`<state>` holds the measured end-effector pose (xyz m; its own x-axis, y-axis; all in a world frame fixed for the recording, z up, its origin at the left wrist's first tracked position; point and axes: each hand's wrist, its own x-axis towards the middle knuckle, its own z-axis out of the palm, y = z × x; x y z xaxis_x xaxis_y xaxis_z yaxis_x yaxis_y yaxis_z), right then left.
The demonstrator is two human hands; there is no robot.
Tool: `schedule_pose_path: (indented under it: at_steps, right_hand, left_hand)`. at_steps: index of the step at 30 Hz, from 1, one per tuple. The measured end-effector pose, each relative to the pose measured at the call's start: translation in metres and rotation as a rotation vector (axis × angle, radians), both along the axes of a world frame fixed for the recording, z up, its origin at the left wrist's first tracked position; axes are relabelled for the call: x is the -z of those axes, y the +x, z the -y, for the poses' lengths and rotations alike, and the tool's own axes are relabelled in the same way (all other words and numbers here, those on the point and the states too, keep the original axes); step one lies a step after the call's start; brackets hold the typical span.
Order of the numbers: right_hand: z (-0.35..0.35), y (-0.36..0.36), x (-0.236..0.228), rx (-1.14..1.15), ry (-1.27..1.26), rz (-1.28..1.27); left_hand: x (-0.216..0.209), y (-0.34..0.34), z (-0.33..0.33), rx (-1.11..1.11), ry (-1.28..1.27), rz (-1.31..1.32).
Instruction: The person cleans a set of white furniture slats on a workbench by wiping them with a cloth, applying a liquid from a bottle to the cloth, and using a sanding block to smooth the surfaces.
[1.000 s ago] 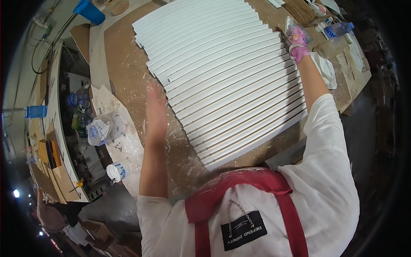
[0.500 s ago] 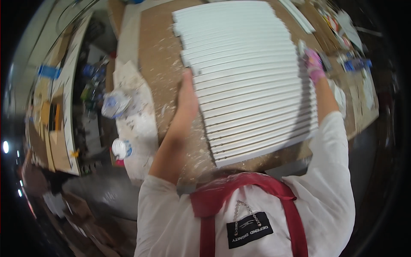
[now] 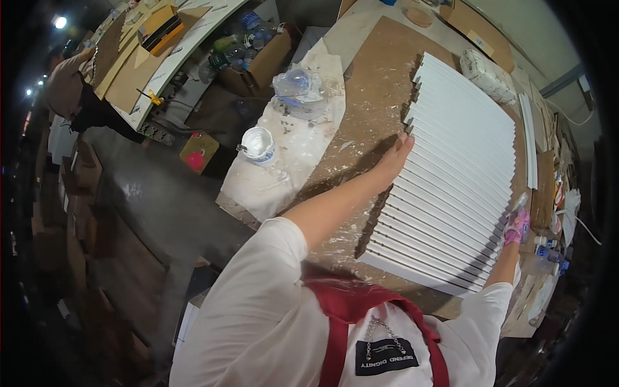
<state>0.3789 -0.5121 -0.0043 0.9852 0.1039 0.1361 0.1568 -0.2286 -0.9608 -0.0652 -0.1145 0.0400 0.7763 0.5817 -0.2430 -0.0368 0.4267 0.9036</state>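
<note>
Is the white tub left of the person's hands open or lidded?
Open: the white tub has no lid on; its inside shows.

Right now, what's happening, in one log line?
left hand: bare, at left edge of white slats; right hand: pink-gloved, by their right edge; slats: on brown board; open tub: farther left

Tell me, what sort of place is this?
Probably a workshop: white strips lie side by side on a brown board spattered with white, near an open white tub; another person is at a second bench.
</note>
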Motion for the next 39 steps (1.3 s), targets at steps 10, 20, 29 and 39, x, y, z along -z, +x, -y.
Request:
schedule_pose_path:
  at_steps: [10,20,29,39]
  right_hand:
    - [-0.359,-0.396,-0.088,-1.016,-0.094,0.59]
    - [-0.29,-0.364,-0.077,-1.071,0.295,0.514]
    - [0.121,-0.19,-0.11,0.007,-1.345,0.367]
    - [0.175,-0.133,-0.044,-0.021,-0.866,0.364]
  left_hand:
    - [0.006,-0.132,0.024,-0.184,-0.019,-0.132]
    - [-0.004,-0.19,0.07,0.096,0.394,-0.097]
    - [0.007,-0.206,0.12,0.094,1.037,-0.479]
    - [-0.021,-0.13,0.216,0.266,1.717,-0.309]
